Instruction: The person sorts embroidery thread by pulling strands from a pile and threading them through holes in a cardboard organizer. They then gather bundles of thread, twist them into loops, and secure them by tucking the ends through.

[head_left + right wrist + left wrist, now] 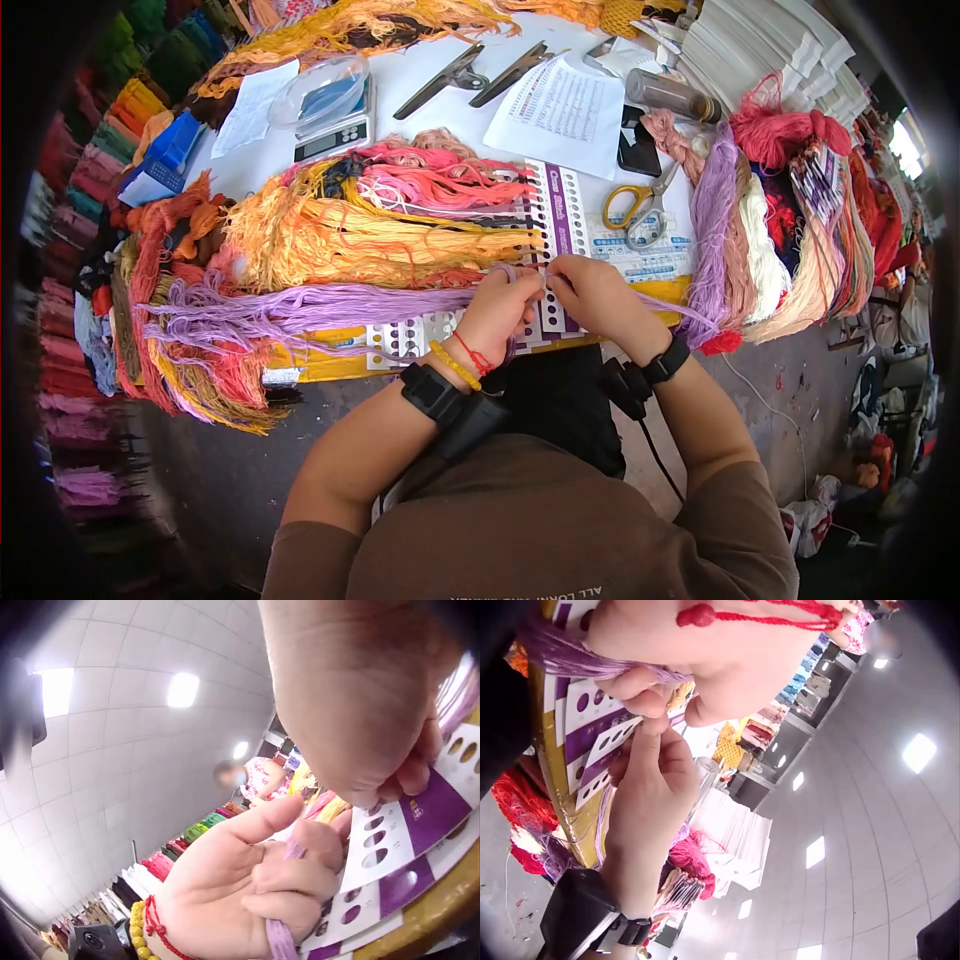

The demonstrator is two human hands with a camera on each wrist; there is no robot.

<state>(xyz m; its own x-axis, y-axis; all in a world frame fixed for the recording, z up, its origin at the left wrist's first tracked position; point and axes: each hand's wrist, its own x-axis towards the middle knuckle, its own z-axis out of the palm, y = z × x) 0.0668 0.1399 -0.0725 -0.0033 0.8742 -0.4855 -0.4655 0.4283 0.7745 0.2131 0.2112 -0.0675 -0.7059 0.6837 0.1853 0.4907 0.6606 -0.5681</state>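
My left hand (498, 315) grips a lilac embroidery thread bundle (282, 939), its strands running between the curled fingers. Long lilac strands (320, 312) trail from it leftward across the table. Close beside it, my right hand (605, 298) has thumb and fingertips together on the edge of a white-and-purple punched thread card (446, 799); any strand in that pinch is hidden. In the left wrist view, the right thumb (646, 746) meets the left fingertips over the row of holes. More punched cards lie underneath, along the table's yellow edge (574, 814).
Orange thread (370, 235) and pink thread (430, 185) lie beyond the hands. Scissors (640, 210), a phone (637, 142), a printed sheet (560, 112) and a scale (335, 138) sit further back. Lilac, white and peach skeins (768, 245) hang over the right edge.
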